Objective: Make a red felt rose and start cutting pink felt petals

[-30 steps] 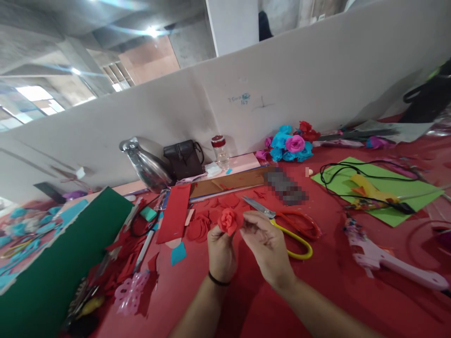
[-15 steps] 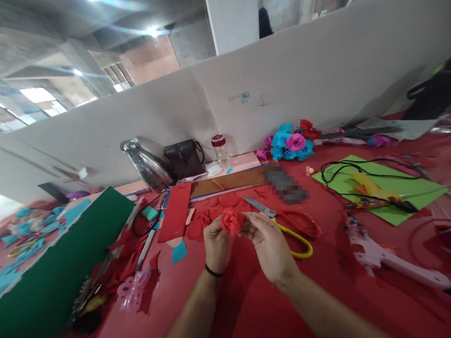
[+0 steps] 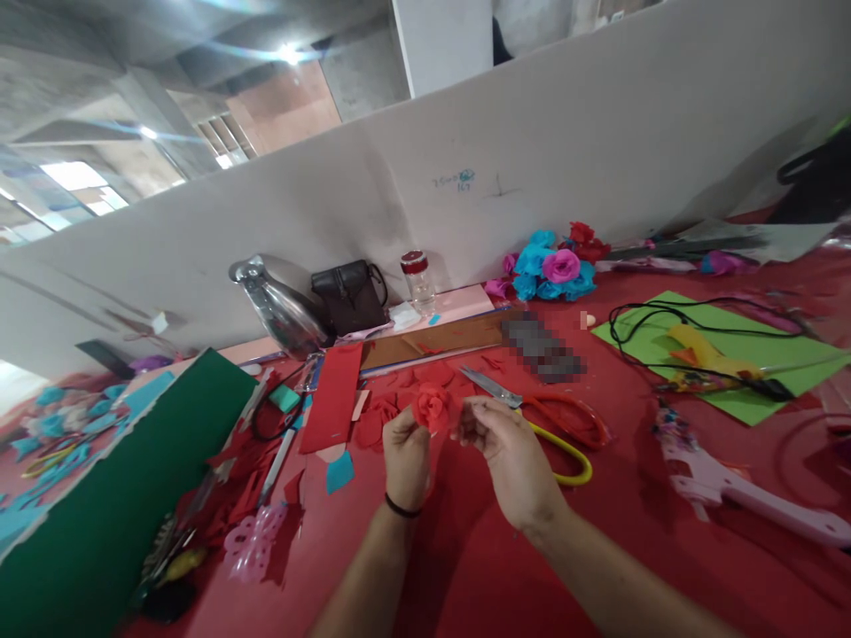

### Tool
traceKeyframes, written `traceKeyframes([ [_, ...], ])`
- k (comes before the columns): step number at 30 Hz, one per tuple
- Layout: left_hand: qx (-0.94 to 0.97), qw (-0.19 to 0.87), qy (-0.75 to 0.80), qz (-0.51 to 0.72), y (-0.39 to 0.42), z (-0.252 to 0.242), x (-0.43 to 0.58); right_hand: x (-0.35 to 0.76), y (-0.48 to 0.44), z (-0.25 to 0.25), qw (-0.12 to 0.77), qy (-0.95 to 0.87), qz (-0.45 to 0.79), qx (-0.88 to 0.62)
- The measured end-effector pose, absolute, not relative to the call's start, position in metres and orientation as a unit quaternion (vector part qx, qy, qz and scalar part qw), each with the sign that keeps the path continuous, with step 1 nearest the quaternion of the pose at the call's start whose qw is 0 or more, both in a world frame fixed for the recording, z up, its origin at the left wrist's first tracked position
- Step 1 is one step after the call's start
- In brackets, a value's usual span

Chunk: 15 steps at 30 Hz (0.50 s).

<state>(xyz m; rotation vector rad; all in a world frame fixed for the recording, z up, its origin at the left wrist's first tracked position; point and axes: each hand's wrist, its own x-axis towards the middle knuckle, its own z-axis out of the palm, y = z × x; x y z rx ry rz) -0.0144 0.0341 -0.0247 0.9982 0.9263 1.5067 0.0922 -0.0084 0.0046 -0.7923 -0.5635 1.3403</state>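
A red paper flower (image 3: 433, 408) with layered petals is held up over the middle of the table. My left hand (image 3: 405, 456), with a black band at the wrist, pinches its base from the left. On the right side, my right hand (image 3: 509, 452) has curled fingers closed at the edge of an outer petal; the fingertips are partly blurred. Behind my right hand lie scissors (image 3: 562, 421) with one red and one yellow handle loop. Cut red paper petals (image 3: 376, 421) are scattered behind my left hand, beside a folded red paper strip (image 3: 332, 399).
A pink glue gun (image 3: 737, 492) lies at the right, near a green sheet (image 3: 691, 390) with a black cord. At the back stand a steel flask (image 3: 283, 306), a dark bag (image 3: 349, 297), a jar (image 3: 418, 282) and paper flowers (image 3: 558, 266). A green board (image 3: 139, 470) rises at the left.
The flower has turned and shifted slightly left and up with my left hand. My right fingers are now a little farther from its centre, at the outer petal.
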Motion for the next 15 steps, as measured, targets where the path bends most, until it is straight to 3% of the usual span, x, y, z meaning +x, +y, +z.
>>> traceKeyframes([
  [6, 0.296, 0.647, 0.39, 0.584, 0.026, -0.008, -0.007, 0.099, -0.001, -0.002, 0.647, -0.358, 0.484, -0.468],
  [15, 0.302, 0.657, 0.384, 0.574, 0.021, -0.01, -0.002, 0.1, 0.001, -0.009, 0.616, -0.447, 0.374, -0.53],
])
